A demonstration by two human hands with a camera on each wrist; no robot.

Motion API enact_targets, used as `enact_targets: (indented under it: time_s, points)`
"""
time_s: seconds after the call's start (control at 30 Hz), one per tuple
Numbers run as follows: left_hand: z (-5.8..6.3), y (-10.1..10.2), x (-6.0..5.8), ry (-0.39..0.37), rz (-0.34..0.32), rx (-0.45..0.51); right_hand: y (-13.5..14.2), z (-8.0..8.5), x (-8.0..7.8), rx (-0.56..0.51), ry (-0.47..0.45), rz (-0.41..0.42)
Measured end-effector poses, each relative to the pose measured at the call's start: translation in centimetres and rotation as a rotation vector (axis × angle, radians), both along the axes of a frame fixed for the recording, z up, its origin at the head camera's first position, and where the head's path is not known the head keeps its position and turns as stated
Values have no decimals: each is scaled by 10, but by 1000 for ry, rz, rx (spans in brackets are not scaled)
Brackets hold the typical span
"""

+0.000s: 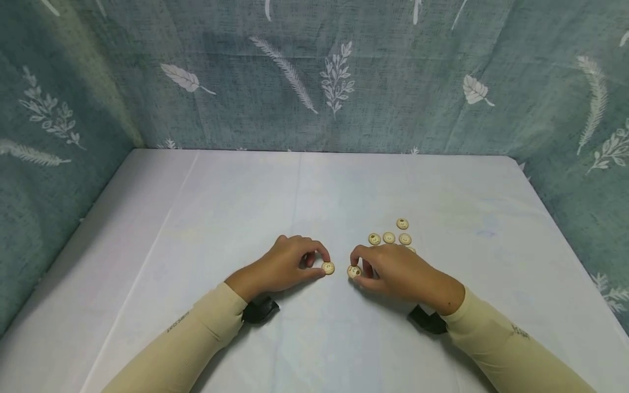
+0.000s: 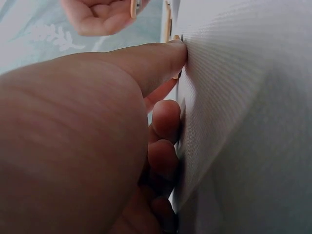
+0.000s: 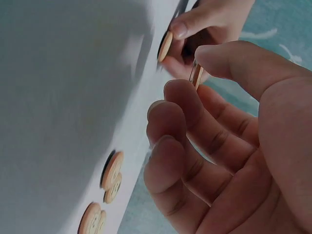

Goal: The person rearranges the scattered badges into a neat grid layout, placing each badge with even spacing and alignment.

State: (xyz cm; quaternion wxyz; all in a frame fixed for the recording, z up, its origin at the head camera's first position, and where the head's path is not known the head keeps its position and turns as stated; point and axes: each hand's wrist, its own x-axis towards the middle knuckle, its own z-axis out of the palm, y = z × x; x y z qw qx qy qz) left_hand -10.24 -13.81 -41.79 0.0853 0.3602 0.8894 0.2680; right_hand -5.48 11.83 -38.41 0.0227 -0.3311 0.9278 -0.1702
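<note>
My left hand (image 1: 287,265) pinches a small round wooden disc (image 1: 328,268) by its edges between thumb and index finger. In the right wrist view that disc (image 3: 165,46) stays down at the white tabletop. Close by on the right, my right hand (image 1: 393,270) holds a second wooden disc (image 1: 354,272) with dark marks on its face. Seen from the right wrist, this disc (image 3: 197,76) is gripped between thumb and fingertip, a little off the table, with a thin shiny layer along one side. The other right fingers are curled.
Several similar discs (image 1: 389,238) lie loosely grouped just beyond my right hand, one partly hidden behind it. A single disc (image 1: 402,224) sits farthest back. The white cloth-covered table (image 1: 221,202) ends at a green leaf-patterned curtain (image 1: 393,82).
</note>
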Motion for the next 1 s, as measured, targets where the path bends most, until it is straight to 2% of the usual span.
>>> enact_targets:
  time_s: [0.13,0.33,0.53,0.77,1.0]
  points:
    - [0,-3,1,-2,14,2,1,2,-5,15,63,-12]
    - [1,-5,0,1,6,18,3,5,-9,-15,165,-116]
    - [0,-4,1,2,12,22,7,10,-12,-44,192,-158]
    - [-4,2,2,3,-9,17,14,5,-13,-42,214,-178]
    - [0,2,0,11,-2,18,17,11,-21,-113,207,-189]
